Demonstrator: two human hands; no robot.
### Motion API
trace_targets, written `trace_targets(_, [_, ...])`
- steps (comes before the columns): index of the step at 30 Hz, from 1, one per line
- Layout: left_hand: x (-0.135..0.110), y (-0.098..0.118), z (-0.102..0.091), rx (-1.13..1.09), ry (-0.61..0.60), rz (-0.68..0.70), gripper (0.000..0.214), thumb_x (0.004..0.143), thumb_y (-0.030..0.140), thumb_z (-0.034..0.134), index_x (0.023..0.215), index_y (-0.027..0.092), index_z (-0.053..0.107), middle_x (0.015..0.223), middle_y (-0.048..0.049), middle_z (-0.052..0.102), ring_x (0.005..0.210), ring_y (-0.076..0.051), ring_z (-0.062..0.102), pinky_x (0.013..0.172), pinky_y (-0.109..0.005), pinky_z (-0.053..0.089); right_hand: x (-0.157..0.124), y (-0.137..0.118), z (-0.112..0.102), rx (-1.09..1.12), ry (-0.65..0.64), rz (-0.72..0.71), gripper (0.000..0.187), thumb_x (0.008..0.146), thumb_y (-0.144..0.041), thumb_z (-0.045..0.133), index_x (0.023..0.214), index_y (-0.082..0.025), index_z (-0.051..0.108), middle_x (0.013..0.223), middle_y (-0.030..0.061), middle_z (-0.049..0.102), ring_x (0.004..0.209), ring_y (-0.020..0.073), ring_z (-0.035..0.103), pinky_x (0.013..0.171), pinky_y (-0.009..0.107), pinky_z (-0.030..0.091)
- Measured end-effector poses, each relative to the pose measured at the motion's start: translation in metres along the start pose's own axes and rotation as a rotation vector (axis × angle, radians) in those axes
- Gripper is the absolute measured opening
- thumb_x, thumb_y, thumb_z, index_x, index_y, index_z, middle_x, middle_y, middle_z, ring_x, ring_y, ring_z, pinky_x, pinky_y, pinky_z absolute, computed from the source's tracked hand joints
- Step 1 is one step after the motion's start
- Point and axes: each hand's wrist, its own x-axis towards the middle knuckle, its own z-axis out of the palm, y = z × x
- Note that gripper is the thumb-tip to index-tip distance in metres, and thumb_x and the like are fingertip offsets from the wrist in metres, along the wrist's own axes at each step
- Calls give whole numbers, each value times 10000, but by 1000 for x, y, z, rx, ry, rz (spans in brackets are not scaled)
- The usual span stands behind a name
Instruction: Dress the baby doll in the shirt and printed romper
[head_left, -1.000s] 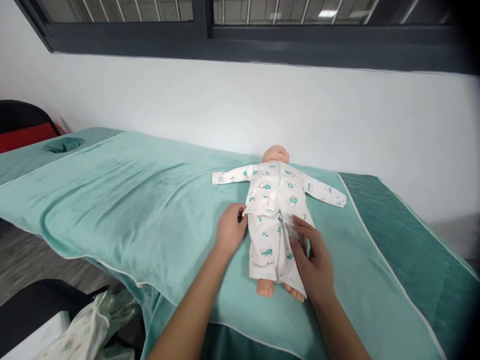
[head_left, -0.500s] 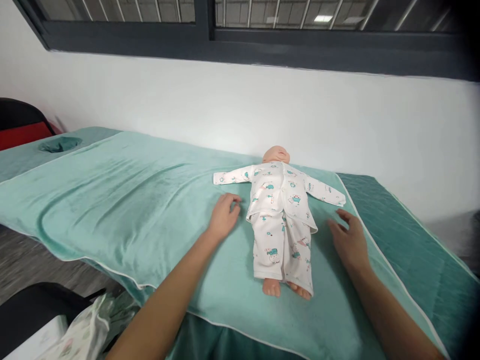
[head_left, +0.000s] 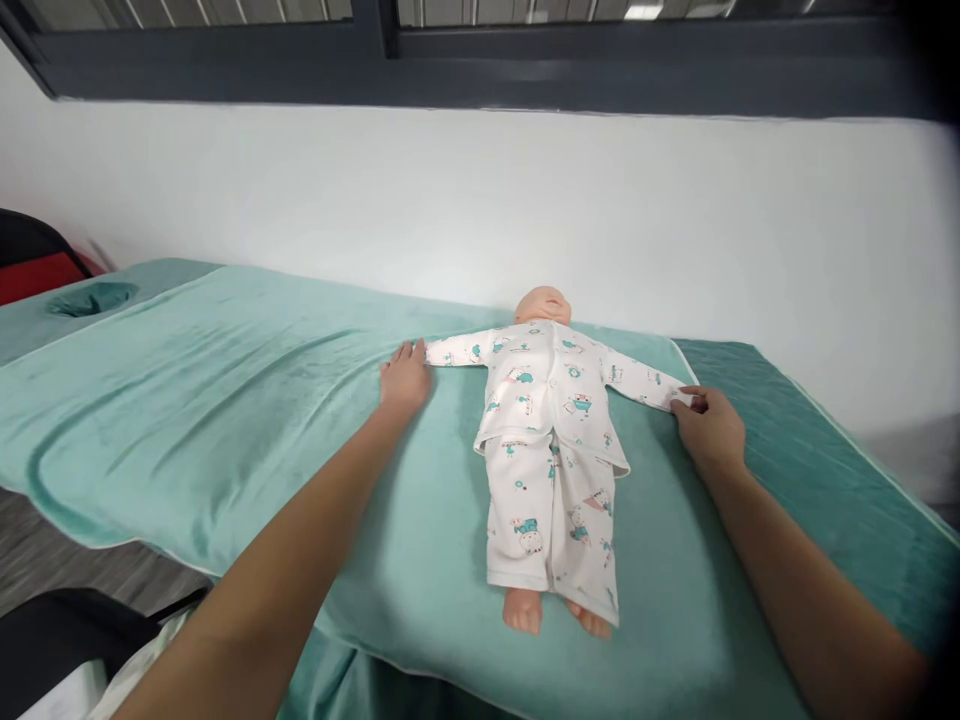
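A baby doll [head_left: 543, 302] lies on its back on a mint-green sheet [head_left: 247, 400], arms spread and bare feet towards me. It wears a white printed pajama top [head_left: 536, 390] and matching pajama pants [head_left: 517, 515]. My left hand [head_left: 406, 377] is at the end of the sleeve on the left, fingers closed about its cuff; the thumb is hidden. On the other side my right hand [head_left: 709, 425] pinches the cuff of the right sleeve [head_left: 645, 383] between thumb and fingers.
The sheet covers a green padded bed [head_left: 795, 410] with a face hole [head_left: 94, 298] at its far left. Behind it rises a white wall [head_left: 337, 200] below a dark window frame [head_left: 600, 75]. A black chair [head_left: 67, 635] stands at lower left, a red-and-black one [head_left: 37, 265] beyond.
My left hand has moved left and away from me to the left cuff. My right hand has reached the right cuff and closed on it. The view has shifted slightly.
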Motion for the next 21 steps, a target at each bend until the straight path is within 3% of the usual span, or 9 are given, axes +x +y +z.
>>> trace_targets(5, [1,-6,-4,-14,75,-51,596,883,77,308,1453,196,437,1547,-123,400,1400,-261,408,1093,-473,370,7,6,-1,47,71,4,352,772,-338,643,1031,-106,701,805,69,581,698,167,496,706,355,391])
trace_targets(12, [-23,2,-9,-94,160,-102,562,853,67,367,1387,158,515,1558,-151,366,1423,-342,343,1085,-553,375,-1,10,-7,75,159,-41,317,740,-205,653,1031,-83,691,908,108,581,829,197,517,824,376,411])
trace_targets(16, [-70,13,-13,-246,228,-51,518,850,99,428,1356,136,532,1500,-155,435,1394,-309,385,1131,-473,369,-34,-4,-8,125,129,-135,348,754,-191,665,1092,-107,651,1106,156,540,946,210,533,818,365,455])
trace_targets(19, [-126,27,-18,-461,215,25,412,891,155,432,1275,163,581,1386,-125,542,1308,-259,487,1133,-424,379,-86,-24,-13,219,-8,-263,322,823,-282,648,1127,-178,622,1159,131,545,1021,218,554,784,349,503])
trace_targets(21, [-167,36,-23,-575,176,60,370,905,163,434,1239,210,587,1339,-86,578,1274,-232,521,1113,-422,398,-132,-38,-20,330,-104,-325,303,871,-322,615,1155,-221,598,1188,102,559,1109,230,546,863,388,507])
